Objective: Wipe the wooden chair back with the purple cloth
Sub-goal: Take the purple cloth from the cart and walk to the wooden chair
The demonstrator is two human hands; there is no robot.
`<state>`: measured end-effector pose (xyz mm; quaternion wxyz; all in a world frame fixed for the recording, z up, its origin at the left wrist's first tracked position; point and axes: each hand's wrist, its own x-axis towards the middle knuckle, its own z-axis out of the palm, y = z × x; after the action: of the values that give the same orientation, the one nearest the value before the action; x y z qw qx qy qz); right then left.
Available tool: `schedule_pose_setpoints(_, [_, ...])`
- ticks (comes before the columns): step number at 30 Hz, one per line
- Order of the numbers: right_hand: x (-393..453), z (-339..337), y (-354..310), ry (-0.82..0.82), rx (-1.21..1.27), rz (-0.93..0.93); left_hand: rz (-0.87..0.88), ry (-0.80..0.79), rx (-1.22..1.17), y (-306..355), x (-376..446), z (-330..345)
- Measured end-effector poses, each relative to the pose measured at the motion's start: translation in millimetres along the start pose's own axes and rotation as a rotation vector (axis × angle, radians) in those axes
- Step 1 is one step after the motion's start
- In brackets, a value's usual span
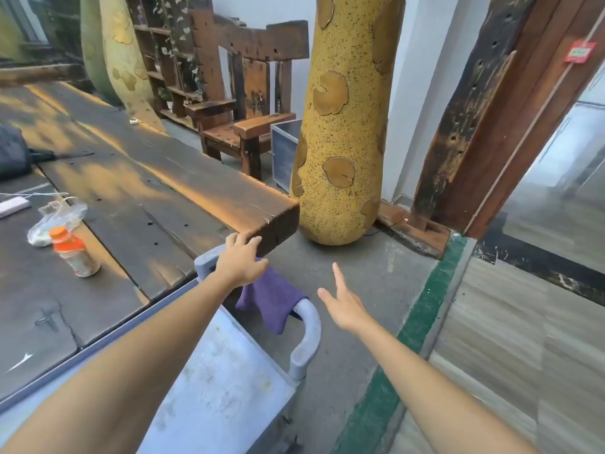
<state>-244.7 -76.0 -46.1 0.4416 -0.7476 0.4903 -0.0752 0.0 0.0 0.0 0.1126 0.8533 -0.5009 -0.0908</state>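
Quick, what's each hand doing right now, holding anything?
Left hand: on the cart handle beside the purple cloth, fingers curled; whether it grips the cloth cannot be told.
Right hand: open, fingers straight, holding nothing.

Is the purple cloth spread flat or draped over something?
Draped. The purple cloth hangs over the grey cart handle, its ends drooping down; the left hand is on the handle above it.

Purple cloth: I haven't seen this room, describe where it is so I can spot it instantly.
Find the pale blue-grey cart at bottom centre, parked against the long dark wooden table. The purple cloth hangs over the cart's handle bar, just beyond the left hand. It is the only purple thing and the only fabric on the cart.
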Motion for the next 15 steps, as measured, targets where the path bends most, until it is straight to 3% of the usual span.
schedule_pose_setpoints(6, [41,23,10,-0.147,0.169,0.218,-0.296,-0.102,-0.092,9,23,42])
schedule_pose_setpoints(10, [57,38,8,-0.303,0.471,0.266,-0.256,-0.043,-0.050,10,35,59])
schedule_pose_setpoints(15, [74,52,-4,-0.233,0.660,0.158,-0.219,-0.028,0.167,16,56,62])
